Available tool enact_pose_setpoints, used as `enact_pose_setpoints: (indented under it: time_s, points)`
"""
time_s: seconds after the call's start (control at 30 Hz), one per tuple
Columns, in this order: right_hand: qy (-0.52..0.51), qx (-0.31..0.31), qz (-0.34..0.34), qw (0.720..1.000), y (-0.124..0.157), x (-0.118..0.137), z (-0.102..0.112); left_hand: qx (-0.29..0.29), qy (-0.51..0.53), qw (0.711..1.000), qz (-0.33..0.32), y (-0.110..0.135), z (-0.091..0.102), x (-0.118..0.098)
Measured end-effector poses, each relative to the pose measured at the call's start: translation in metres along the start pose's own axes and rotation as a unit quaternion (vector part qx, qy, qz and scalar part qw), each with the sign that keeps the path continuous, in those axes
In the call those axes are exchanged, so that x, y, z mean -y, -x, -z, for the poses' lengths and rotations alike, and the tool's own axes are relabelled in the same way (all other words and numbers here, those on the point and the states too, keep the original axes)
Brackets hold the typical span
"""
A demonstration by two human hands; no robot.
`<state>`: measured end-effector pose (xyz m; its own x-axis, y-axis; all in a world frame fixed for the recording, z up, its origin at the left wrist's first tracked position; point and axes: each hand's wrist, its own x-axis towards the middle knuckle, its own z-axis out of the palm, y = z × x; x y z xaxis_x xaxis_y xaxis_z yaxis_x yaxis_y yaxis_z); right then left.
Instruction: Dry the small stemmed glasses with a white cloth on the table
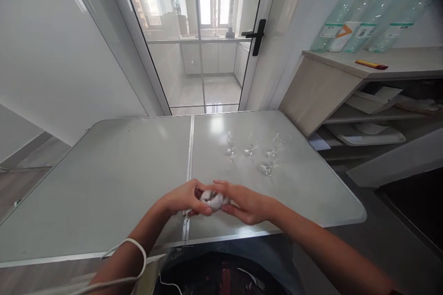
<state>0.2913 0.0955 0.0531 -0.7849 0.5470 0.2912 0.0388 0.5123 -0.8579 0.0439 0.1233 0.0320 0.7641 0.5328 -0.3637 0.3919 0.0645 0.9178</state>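
Observation:
Near the table's front edge, my two hands meet around a bunched white cloth [212, 200]. My left hand [183, 197] is closed, its thumb against the cloth. A bit of clear glass, which looks like the foot of a small stemmed glass [186, 214], pokes out below its fingers; the rest of that glass is hidden by hand and cloth. From the right, my right hand [249, 202] grips the cloth, its fingers slightly blurred. Beyond it stand several clear stemmed glasses [267, 169] on the right half of the table.
A metal-edged seam [190, 147] divides the pale folding table [138, 161]. At the right stands a wooden shelf [321, 85] bearing several plastic bottles [370, 25] and a yellow-red packet [371, 64]. A glass door [221, 60] is behind the table. A white cable [143, 256] loops over my left forearm.

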Motion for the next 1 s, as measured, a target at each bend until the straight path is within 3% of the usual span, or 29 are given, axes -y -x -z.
enact_pose_setpoints:
  time_s: [0.07, 0.1, 0.13, 0.2, 0.27, 0.33, 0.37, 0.43, 0.5, 0.53, 0.6, 0.63, 0.7, 0.77, 0.83, 0.9, 0.93, 1.0]
  points:
    - [0.108, 0.083, 0.078, 0.988, 0.002, 0.006, 0.002, 0.107, 0.064, 0.991, 0.039, 0.002, 0.002, -0.006]
    - [0.141, 0.111, 0.104, 0.978, 0.002, 0.007, 0.002, 0.111, 0.059, 0.992, 0.032, 0.002, 0.002, -0.009]
    - [0.160, 0.126, 0.120, 0.972, 0.003, 0.006, 0.003, 0.081, 0.030, 0.996, 0.009, 0.003, 0.001, -0.011]
    - [0.154, 0.117, 0.108, 0.975, 0.004, 0.001, 0.003, -0.043, -0.086, 0.994, -0.053, 0.002, -0.004, -0.013]
    - [0.086, 0.051, 0.035, 0.994, 0.005, -0.005, 0.000, -0.182, -0.231, 0.950, -0.103, 0.002, -0.011, -0.008]
    - [-0.038, -0.076, -0.078, 0.993, 0.005, -0.008, -0.005, -0.284, -0.351, 0.880, -0.145, 0.001, -0.020, 0.004]
    - [-0.114, -0.141, -0.134, 0.974, 0.005, -0.007, -0.008, -0.323, -0.394, 0.844, -0.167, 0.001, -0.024, 0.011]
    - [-0.261, -0.234, -0.219, 0.910, 0.002, -0.006, -0.014, -0.384, -0.448, 0.781, -0.202, 0.002, -0.032, 0.022]
    - [-0.344, -0.270, -0.258, 0.862, -0.002, -0.005, -0.019, -0.417, -0.457, 0.758, -0.205, 0.002, -0.037, 0.026]
    - [-0.343, -0.276, -0.263, 0.859, -0.003, -0.005, -0.019, -0.422, -0.439, 0.770, -0.192, 0.003, -0.038, 0.024]
    - [-0.267, -0.267, -0.242, 0.894, -0.004, -0.006, -0.017, -0.396, -0.347, 0.838, -0.146, 0.004, -0.037, 0.015]
    - [-0.206, -0.243, -0.215, 0.923, -0.004, -0.007, -0.014, -0.358, -0.274, 0.885, -0.117, 0.005, -0.035, 0.010]
    - [-0.077, -0.135, -0.117, 0.981, -0.004, -0.009, -0.005, -0.225, -0.098, 0.967, -0.063, 0.008, -0.026, -0.001]
    - [0.034, 0.019, 0.027, 0.999, -0.003, -0.010, 0.004, -0.058, 0.044, 0.997, -0.004, 0.010, -0.014, -0.009]
    - [0.119, 0.122, 0.149, 0.974, -0.002, -0.012, 0.011, 0.063, 0.105, 0.991, 0.044, 0.011, -0.003, -0.014]
    - [0.150, 0.140, 0.195, 0.959, -0.001, -0.014, 0.014, 0.074, 0.093, 0.992, 0.041, 0.011, 0.003, -0.016]
    - [0.139, 0.134, 0.185, 0.964, -0.001, -0.016, 0.014, 0.038, 0.065, 0.997, 0.022, 0.010, 0.004, -0.016]
    - [0.069, 0.106, 0.100, 0.987, 0.001, -0.020, 0.012, -0.059, -0.022, 0.998, -0.025, 0.008, 0.001, -0.015]
